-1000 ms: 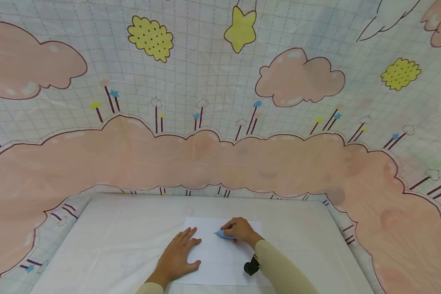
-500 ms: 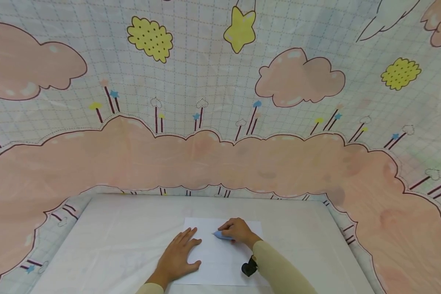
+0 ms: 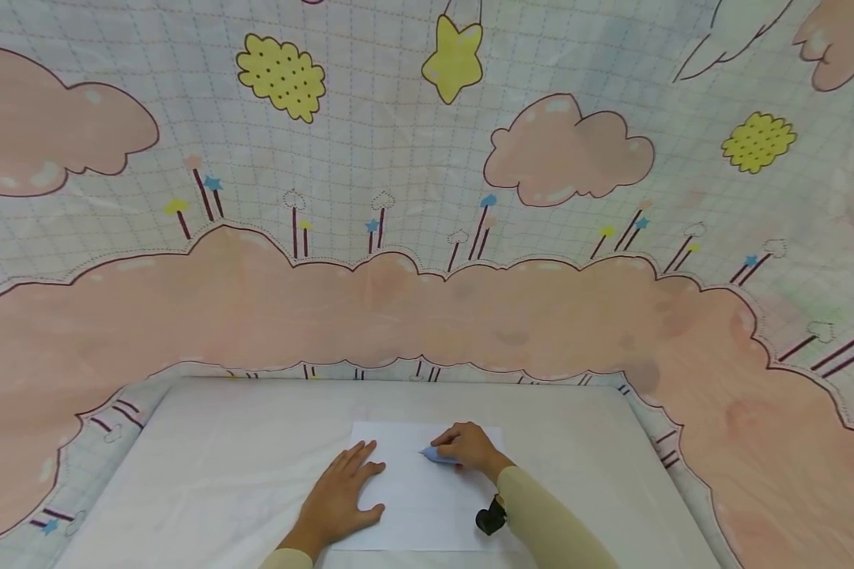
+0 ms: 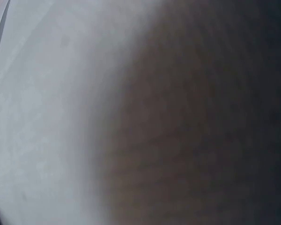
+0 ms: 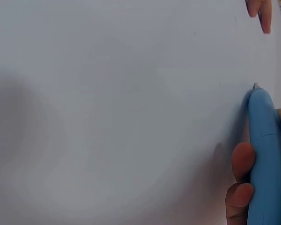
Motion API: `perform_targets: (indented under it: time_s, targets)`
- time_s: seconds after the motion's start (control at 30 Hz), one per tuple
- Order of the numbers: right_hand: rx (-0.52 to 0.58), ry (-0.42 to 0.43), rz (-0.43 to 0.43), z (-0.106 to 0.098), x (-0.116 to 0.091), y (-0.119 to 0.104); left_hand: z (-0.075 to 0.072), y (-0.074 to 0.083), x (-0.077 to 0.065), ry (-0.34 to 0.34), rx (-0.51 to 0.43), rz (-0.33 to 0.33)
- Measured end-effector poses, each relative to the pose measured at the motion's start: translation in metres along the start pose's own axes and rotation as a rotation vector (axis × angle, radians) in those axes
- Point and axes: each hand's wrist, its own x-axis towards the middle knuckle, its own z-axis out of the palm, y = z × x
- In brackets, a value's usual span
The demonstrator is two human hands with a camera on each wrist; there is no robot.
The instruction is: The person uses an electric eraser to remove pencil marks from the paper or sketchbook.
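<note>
My right hand grips a thick, light blue pen with a small pale tip. The tip points left and sits right at the surface of a white sheet of paper. Its seam and rounded body show in the right wrist view, with my fingertips curled round it. A few short dark marks are on the paper near the tip. Spread flat over the sheet's left side lies my left hand, fingers straight and thumb apart. Blurred skin fills much of the left wrist view.
A white cloth covers the table under the paper. Behind it hangs a curtain printed with clouds and stars. A small black device is strapped at my right wrist, close over the paper's lower right.
My right hand moved the pen slightly left, then back right over the paper. My left hand has stayed in place on the sheet. The head view has shifted a little.
</note>
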Motion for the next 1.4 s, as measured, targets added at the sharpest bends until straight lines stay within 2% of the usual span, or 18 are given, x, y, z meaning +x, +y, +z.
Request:
perform_targets:
  time_s: [0.23, 0.43, 0.67, 0.9, 1.0, 1.2, 1.4]
  targets:
    - [0.056, 0.007, 0.007, -0.001, -0.007, 0.005, -0.004, 0.001, 0.0, -0.074, -0.033, -0.043]
    - [0.178, 0.04, 0.034, 0.001, -0.013, 0.018, -0.002, 0.0, 0.001, -0.031, -0.012, -0.018]
    - [0.255, 0.163, 0.037, -0.002, -0.029, 0.045, 0.0, -0.003, 0.001, 0.055, 0.011, 0.011]
    - [0.392, 0.314, 0.127, -0.014, -0.056, 0.069, -0.002, 0.001, 0.0, 0.035, -0.035, -0.004]
    - [0.391, 0.395, 0.145, -0.014, -0.065, 0.073, -0.001, 0.002, 0.0, -0.001, -0.034, -0.021]
    - [0.293, 0.57, 0.135, -0.003, -0.07, 0.074, 0.0, 0.003, 0.0, -0.071, -0.05, -0.054]
    - [0.201, 0.732, 0.16, 0.008, -0.067, 0.072, 0.0, 0.0, 0.002, -0.057, -0.024, -0.044]
